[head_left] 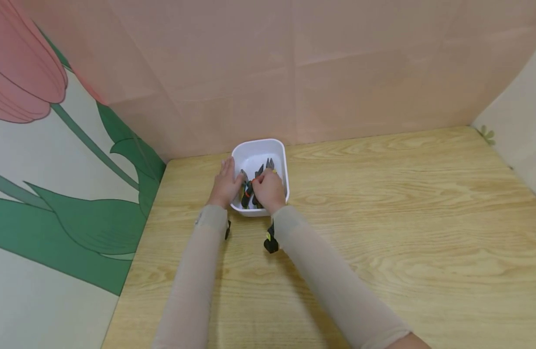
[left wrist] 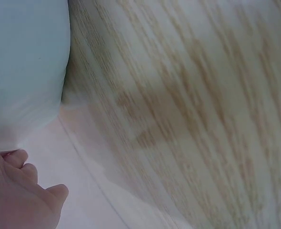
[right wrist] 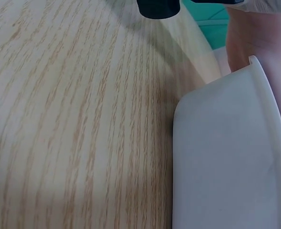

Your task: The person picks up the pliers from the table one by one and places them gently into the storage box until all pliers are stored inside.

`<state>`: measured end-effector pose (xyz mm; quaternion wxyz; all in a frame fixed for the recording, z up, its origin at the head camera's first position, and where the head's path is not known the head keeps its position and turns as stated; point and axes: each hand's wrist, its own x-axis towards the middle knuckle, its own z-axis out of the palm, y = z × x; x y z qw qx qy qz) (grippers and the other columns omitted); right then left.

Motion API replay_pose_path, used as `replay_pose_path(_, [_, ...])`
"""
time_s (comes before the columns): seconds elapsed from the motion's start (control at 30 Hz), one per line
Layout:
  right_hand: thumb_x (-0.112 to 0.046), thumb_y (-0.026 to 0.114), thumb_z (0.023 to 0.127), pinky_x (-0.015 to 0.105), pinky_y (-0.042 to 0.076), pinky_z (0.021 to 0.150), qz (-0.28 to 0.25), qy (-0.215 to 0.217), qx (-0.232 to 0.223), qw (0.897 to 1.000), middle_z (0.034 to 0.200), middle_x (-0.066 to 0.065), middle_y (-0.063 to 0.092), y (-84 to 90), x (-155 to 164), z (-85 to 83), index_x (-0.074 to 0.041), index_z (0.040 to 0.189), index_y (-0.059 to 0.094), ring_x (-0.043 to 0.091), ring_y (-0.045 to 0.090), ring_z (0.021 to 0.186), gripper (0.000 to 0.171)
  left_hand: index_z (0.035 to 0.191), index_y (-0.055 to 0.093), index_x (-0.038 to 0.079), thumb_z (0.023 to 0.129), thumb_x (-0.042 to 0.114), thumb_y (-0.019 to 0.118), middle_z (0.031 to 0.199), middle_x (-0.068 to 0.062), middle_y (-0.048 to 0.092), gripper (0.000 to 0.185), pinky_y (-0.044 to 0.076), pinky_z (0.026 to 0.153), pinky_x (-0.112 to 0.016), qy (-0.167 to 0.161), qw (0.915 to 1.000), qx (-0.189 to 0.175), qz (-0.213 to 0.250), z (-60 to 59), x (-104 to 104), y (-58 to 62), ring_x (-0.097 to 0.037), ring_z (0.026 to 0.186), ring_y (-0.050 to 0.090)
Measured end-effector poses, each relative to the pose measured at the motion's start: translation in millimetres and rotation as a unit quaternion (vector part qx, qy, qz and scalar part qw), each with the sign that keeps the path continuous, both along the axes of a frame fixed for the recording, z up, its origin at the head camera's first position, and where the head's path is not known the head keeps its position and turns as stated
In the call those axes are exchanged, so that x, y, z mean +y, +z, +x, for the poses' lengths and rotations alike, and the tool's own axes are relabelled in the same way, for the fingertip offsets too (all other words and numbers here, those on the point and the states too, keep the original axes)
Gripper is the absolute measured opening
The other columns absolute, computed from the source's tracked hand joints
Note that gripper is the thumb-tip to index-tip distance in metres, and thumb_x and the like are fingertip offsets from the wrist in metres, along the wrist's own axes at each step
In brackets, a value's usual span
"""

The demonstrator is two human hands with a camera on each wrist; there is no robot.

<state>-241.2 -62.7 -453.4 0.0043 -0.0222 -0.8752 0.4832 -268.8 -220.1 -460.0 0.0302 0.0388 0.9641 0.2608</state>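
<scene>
A white plastic container stands on the table and holds several pliers. My left hand grips its left rim, with the thumb toward the inside and the fingers along the outer wall; in the left wrist view, fingertips show right at the rim. My right hand reaches in from the right, its fingers curled and pinching pliers, mostly hidden under the hand. Beside the fingertips lie pliers with black and orange handles. The grey jaws of other pliers show beyond the right hand.
The wood-grain table extends widely to the right and front. A pink cloth backdrop rises right behind the container. On the left is a panel with a printed tulip. Both wrists carry black devices.
</scene>
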Motion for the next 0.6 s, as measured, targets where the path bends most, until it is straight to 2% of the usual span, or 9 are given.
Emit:
replay_pose_path(0.33, [-0.019,0.064,0.098,0.034,0.053,0.066,0.004,0.015,0.018,1.0,0.086,0.006,0.066,1.3,1.7,2.3,-0.008,0.094,0.06,0.021,0.063,0.075,0.013,0.162,0.007,0.001,0.107,0.033,0.04,0.169,-0.014,0.007,0.072,0.011,0.124,-0.059,-0.005,1.0,0.004,-0.005,0.0,2.1,1.7,-0.028,0.156,-0.001])
replay_pose_path(0.6, [-0.017,0.063,0.098,0.037,0.054,0.068,0.009,0.028,0.036,0.999,0.085,0.007,0.065,1.5,1.3,4.9,-0.007,0.092,0.059,0.022,0.063,0.076,0.012,0.162,0.006,0.002,0.107,0.035,0.039,0.17,-0.012,0.005,0.072,0.01,0.124,-0.058,-0.002,0.9998,-0.003,-0.02,-0.1,1.8,1.1,-0.026,0.156,-0.001])
